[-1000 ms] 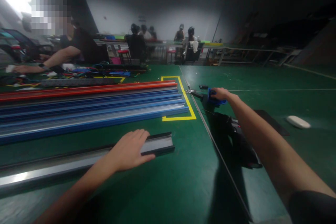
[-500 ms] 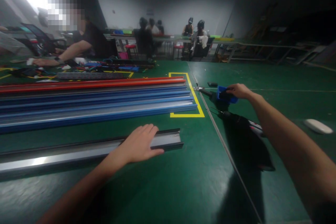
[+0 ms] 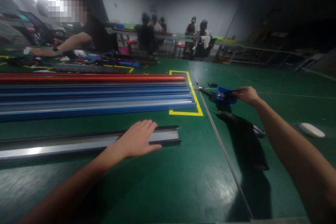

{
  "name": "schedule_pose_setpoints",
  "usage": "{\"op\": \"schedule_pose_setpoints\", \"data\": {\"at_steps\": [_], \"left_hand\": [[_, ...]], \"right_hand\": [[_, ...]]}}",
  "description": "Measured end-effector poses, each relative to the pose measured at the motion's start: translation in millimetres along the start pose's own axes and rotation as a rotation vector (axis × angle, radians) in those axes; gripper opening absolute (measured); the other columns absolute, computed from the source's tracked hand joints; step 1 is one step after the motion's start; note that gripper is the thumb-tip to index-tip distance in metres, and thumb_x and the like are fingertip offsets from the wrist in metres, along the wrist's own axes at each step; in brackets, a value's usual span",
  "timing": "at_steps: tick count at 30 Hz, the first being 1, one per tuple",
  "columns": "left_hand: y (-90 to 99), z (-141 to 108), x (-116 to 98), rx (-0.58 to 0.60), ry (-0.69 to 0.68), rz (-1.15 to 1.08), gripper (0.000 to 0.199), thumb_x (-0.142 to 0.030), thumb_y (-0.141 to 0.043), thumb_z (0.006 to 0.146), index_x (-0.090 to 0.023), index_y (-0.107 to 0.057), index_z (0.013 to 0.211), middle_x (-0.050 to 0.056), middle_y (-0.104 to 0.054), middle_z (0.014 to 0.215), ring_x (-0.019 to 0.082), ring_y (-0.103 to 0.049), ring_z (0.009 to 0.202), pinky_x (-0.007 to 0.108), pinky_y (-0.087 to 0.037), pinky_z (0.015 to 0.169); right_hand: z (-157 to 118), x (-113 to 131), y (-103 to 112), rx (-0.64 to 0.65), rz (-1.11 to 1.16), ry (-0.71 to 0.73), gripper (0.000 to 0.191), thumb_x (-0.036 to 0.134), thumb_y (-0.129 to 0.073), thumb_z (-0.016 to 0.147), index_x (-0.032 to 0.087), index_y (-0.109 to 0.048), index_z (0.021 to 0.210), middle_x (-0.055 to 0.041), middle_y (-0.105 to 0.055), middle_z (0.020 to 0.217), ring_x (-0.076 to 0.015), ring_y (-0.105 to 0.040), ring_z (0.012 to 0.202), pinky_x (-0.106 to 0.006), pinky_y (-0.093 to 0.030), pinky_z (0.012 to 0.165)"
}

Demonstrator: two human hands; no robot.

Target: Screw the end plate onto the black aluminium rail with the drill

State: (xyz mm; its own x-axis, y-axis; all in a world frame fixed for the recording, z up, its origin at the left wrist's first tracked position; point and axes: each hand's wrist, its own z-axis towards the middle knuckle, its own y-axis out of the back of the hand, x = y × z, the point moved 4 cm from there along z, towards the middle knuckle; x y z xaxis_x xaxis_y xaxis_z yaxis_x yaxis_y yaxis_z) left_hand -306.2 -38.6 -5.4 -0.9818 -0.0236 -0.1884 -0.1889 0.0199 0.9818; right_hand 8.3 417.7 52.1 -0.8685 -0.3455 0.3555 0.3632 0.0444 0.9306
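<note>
My left hand (image 3: 138, 138) lies across a long black-edged metal channel (image 3: 164, 134) near its right end. Its fingers reach over the far edge, while the thumb rests along the near side. At the right edge of a small blue bin (image 3: 219, 98), my right hand (image 3: 246, 95) has its fingertips pinched together. Whatever is between them is dark and too small to make out. Small metal pieces (image 3: 222, 95) show inside the bin. Just in front of it, a black power drill (image 3: 238, 122) lies on its side, bit toward the left.
Blue channels (image 3: 147, 106) and orange channels (image 3: 118, 77) lie within yellow tape (image 3: 186, 113) on the green table (image 3: 168, 189). A white oval object (image 3: 312, 130) sits far right. A co-worker (image 3: 97, 36) works behind cables (image 3: 97, 59). Other people sit farther back.
My right hand has drawn slightly right and out of the bin, uncovering the metal pieces inside. My left hand stays on the channel. The whole view has shifted slightly.
</note>
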Motion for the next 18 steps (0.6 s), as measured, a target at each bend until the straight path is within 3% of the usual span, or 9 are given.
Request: {"op": "schedule_pose_setpoints", "data": {"at_steps": [10, 18], "left_hand": [[-2.0, 0.4, 3.6, -0.017, -0.030, -0.005, 0.075, -0.076, -0.054, 0.092, -0.013, -0.062, 0.130, 0.018, -0.067, 0.124, 0.033, -0.064, 0.109, 0.048, -0.052, 0.093], [-3.8, -0.1, 5.2, -0.020, -0.033, 0.005, 0.075, -0.077, -0.052, 0.092, -0.013, -0.062, 0.131, 0.018, -0.067, 0.124, 0.032, -0.064, 0.109, 0.048, -0.052, 0.093]], "right_hand": [[-13.7, 4.4, -3.8, -0.006, 0.012, -0.017, 0.041, 0.031, -0.067, 0.103, 0.002, -0.074, 0.131, -0.0236, -0.076, 0.118, -0.0204, -0.067, 0.085, -0.028, -0.048, 0.074], [-11.4, 10.6, -6.3, -0.059, -0.212, 0.102, 0.037, 0.027, -0.065, 0.103, 0.004, -0.075, 0.130, -0.0258, -0.068, 0.128, -0.0259, -0.062, 0.105, -0.032, -0.045, 0.085]]}}
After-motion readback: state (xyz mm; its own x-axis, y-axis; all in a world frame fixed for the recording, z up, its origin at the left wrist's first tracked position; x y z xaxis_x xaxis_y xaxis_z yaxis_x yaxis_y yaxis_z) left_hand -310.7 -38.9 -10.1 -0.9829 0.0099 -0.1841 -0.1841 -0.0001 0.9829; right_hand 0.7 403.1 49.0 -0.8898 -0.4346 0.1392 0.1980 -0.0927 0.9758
